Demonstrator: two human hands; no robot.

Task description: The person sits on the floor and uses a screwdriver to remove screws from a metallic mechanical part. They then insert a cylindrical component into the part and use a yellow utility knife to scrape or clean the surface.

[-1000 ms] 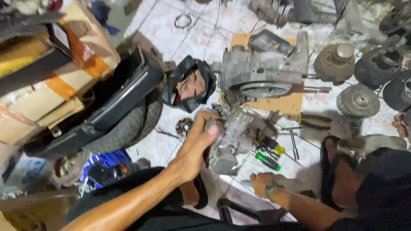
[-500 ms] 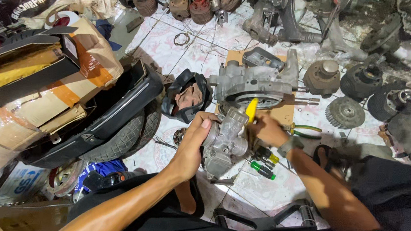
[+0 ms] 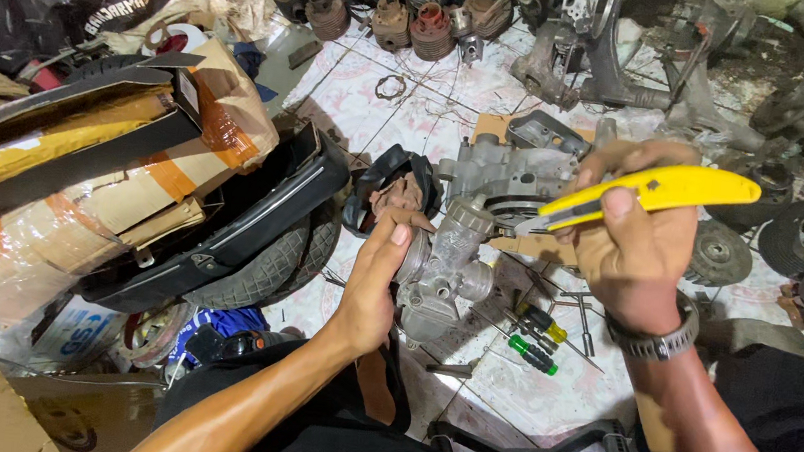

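Observation:
My left hand (image 3: pixel 374 277) grips a grey metal carburetor (image 3: pixel 445 269) and holds it upright above the tiled floor. My right hand (image 3: pixel 638 241) holds a yellow utility knife (image 3: pixel 656 194), its blade end pointing left toward the top of the carburetor. A watch (image 3: pixel 654 341) sits on my right wrist. Behind the carburetor lies a grey engine casing (image 3: pixel 515 173) on a piece of cardboard.
Two screwdrivers with green and yellow handles (image 3: pixel 536 339) lie on the floor below my hands. A black scooter panel and tyre (image 3: pixel 243 240) and taped cardboard boxes (image 3: pixel 82 185) crowd the left. Engine cylinders (image 3: pixel 412 21), flywheels (image 3: pixel 719 252) and other metal parts fill the back and right.
My right hand picked up the yellow knife from the floor and raised it close to the carburetor. The view moved in closer. My left hand kept its hold.

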